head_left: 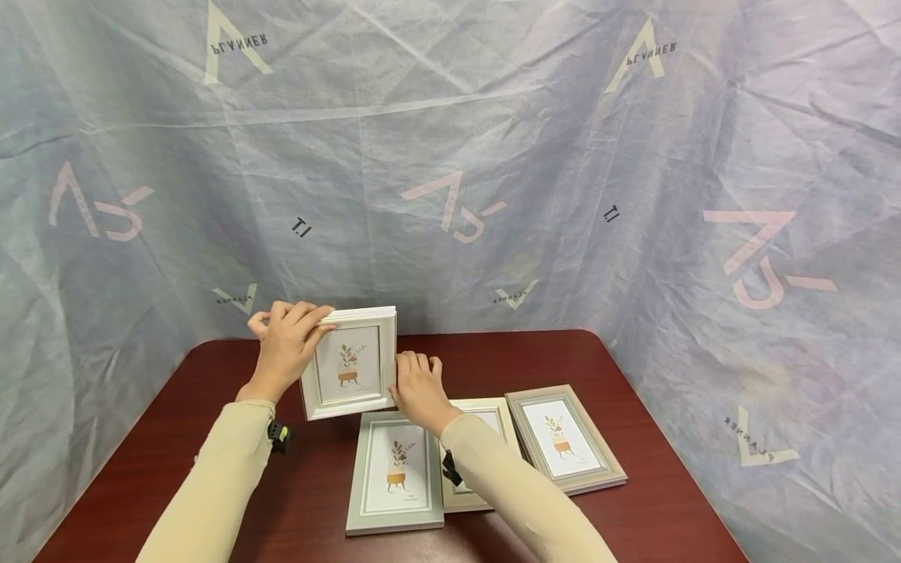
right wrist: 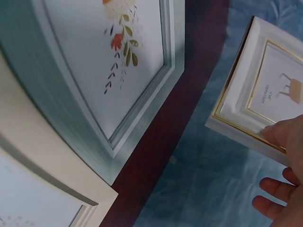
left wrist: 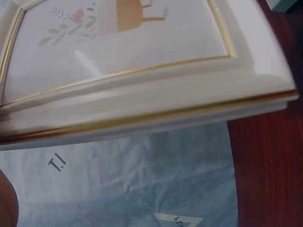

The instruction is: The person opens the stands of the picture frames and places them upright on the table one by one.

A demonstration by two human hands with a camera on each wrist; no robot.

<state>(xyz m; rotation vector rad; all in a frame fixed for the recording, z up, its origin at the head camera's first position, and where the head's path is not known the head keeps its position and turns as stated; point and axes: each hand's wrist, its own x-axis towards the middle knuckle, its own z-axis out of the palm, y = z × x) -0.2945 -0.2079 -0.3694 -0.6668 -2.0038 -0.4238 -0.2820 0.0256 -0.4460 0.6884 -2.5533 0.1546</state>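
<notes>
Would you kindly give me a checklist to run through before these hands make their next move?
1. Left hand gripping the white frame at its upper-left corner: ok.
2. Right hand at the white frame's right edge: ok, thumb touching its front.
3. White frame's back checked: cannot tell, it faces away.
4. Cream frame fully visible from the head camera: not ok, the right forearm partly covers it.
5. Green-grey frame and taupe frame lying face up: ok.

The left wrist view crops the white frame [left wrist: 156, 92].
</notes>
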